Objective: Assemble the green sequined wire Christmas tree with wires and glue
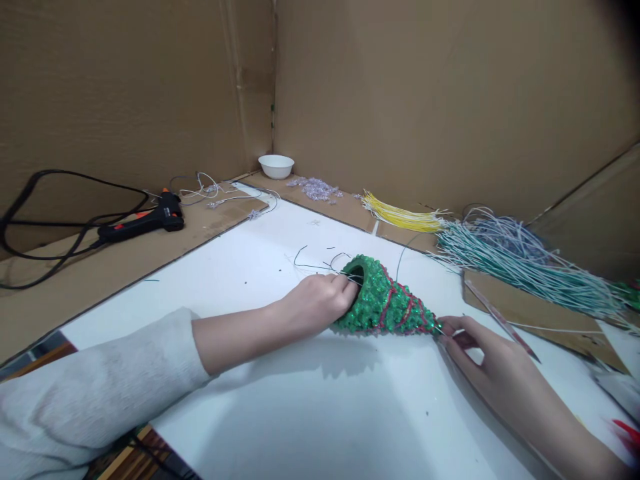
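A glittery green cone (373, 293), shaped like a small Christmas tree and wound with red trim, lies on its side above the white board. Its hollow base faces left and its tip points right. My left hand (325, 299) is closed at the base opening, with the fingertips hidden inside the cone. Thin dark wires (313, 267) stick out of that opening. At the tip, my right hand (475, 350) pinches the cone's end between thumb and finger, where a thin pale wire shows.
A white board (310, 427) covers the table. At left lies a black glue gun (145, 221) with its cord. A white bowl (277, 167), clear beads (317, 189), yellow wires (400, 215) and green wires (520, 263) line the back. Cardboard walls (440, 87) enclose the area.
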Motion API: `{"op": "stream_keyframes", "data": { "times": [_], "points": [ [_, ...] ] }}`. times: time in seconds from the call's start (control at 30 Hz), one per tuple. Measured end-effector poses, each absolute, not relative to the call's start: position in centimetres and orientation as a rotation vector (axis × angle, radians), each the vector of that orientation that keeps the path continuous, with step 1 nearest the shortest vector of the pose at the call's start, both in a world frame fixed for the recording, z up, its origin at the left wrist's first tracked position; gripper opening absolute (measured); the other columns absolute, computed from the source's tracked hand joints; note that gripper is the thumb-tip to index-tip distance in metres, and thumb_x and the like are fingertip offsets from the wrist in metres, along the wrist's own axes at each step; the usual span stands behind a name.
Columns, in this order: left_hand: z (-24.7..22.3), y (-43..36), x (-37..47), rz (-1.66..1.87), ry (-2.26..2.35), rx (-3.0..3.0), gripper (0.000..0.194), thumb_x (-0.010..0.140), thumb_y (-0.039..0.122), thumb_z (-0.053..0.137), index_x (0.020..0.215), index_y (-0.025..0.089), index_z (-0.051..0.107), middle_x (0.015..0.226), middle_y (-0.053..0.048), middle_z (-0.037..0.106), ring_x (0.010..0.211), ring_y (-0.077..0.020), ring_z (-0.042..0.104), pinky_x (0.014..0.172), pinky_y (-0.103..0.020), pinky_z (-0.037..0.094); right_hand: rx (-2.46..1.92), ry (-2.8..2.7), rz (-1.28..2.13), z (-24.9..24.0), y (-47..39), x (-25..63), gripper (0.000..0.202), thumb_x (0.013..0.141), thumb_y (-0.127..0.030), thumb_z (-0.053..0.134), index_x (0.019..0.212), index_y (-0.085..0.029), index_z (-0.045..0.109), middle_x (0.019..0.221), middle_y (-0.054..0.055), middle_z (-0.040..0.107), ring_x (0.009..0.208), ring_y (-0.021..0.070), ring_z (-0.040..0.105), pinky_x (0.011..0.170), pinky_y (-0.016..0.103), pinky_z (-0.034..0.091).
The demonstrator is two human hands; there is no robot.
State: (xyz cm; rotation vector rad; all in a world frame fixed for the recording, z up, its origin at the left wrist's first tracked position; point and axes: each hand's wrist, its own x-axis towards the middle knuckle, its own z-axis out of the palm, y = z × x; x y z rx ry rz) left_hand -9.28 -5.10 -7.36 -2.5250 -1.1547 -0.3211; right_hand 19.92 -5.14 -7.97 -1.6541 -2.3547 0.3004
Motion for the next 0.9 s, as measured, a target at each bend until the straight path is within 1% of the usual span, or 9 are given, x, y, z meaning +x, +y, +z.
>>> {"op": "stream_keyframes", "data": {
  "times": [0.13,0.23,0.33,0.47,0.53,0.63,0.73,0.83,0.9],
  "points": [
    [-7.7,-5.6,-9.4,-0.48,-1.284,-2.509,0.023,0.079,0.0,0.036,0.083,0.011,0.056,0.07,-0.008,0.061,0.057,-0.0172,0.056,0.048,-0.028,0.043,-1.642,-2.315,0.288,-7.8,-5.4,19.6,0.016,0.085,-0.036,0.043,0.089,-0.025,0.054,0.083,0.002,0.066,0.072,0.0173,0.065,0.059,0.025,0.047],
    [-7.6,-5.9,-9.6,-0.733,-1.489,-2.569,0.016,0.085,0.008,0.04,0.086,0.013,0.055,0.079,-0.007,0.063,0.066,-0.0166,0.059,0.056,-0.028,0.046,-1.654,-2.304,0.309,-7.6,-5.6,19.4,0.016,0.085,-0.036,0.043,0.091,-0.025,0.054,0.084,0.001,0.066,0.072,0.0161,0.064,0.059,0.024,0.047],
    [-7.1,-5.9,-10.0,-1.007,-1.666,-2.697,0.013,0.088,0.014,0.042,0.088,0.017,0.054,0.085,-0.003,0.064,0.074,-0.0142,0.059,0.065,-0.027,0.046,-1.672,-2.307,0.319,-7.6,-5.6,19.4,0.016,0.085,-0.037,0.043,0.091,-0.025,0.053,0.082,0.001,0.066,0.07,0.0154,0.063,0.056,0.023,0.046],
    [-6.3,-5.8,-10.5,-1.327,-1.891,-2.757,0.014,0.087,0.014,0.043,0.096,0.02,0.052,0.085,0.0,0.063,0.073,-0.012,0.06,0.067,-0.026,0.046,-1.676,-2.297,0.324,-7.6,-5.6,19.4,0.016,0.085,-0.037,0.045,0.09,-0.025,0.053,0.085,0.001,0.066,0.067,0.0145,0.062,0.055,0.022,0.046],
    [-6.1,-5.9,-10.8,-1.419,-1.974,-2.77,0.013,0.085,0.014,0.045,0.095,0.02,0.052,0.085,0.0,0.063,0.072,-0.0121,0.06,0.067,-0.027,0.047,-1.662,-2.302,0.338,-7.6,-5.5,19.4,0.015,0.085,-0.036,0.045,0.09,-0.025,0.053,0.089,0.002,0.065,0.07,0.0149,0.062,0.056,0.023,0.046],
    [-6.0,-6.0,-10.9,-1.441,-2.086,-2.776,0.008,0.084,0.016,0.046,0.087,0.019,0.054,0.082,-0.001,0.062,0.068,-0.0124,0.062,0.063,-0.026,0.047,-1.626,-2.33,0.34,-7.6,-5.6,19.3,0.012,0.085,-0.031,0.043,0.089,-0.023,0.051,0.094,0.004,0.064,0.075,0.0163,0.062,0.062,0.026,0.047],
    [-5.8,-6.3,-10.9,-1.429,-2.168,-2.772,0.008,0.084,0.016,0.046,0.088,0.019,0.052,0.079,0.0,0.062,0.066,-0.0128,0.063,0.06,-0.025,0.046,-1.639,-2.326,0.347,-7.6,-5.6,19.3,0.012,0.084,-0.031,0.043,0.09,-0.023,0.05,0.097,0.004,0.064,0.076,0.0167,0.062,0.067,0.028,0.047],
    [-5.7,-6.4,-10.8,-1.338,-2.23,-2.752,0.012,0.081,0.012,0.045,0.087,0.018,0.053,0.073,-0.001,0.064,0.066,-0.0142,0.064,0.062,-0.027,0.046,-1.654,-2.306,0.381,-7.7,-5.6,19.3,0.014,0.085,-0.034,0.043,0.092,-0.025,0.051,0.102,0.003,0.063,0.077,0.0163,0.062,0.068,0.028,0.047],
    [-5.8,-6.3,-10.9,-1.247,-2.234,-2.719,0.017,0.079,0.008,0.043,0.085,0.017,0.055,0.075,-0.002,0.065,0.067,-0.0147,0.063,0.064,-0.028,0.046,-1.641,-2.307,0.395,-7.7,-5.6,19.4,0.015,0.086,-0.034,0.043,0.093,-0.025,0.051,0.103,0.004,0.063,0.077,0.0164,0.062,0.069,0.028,0.048]
  ]
}}
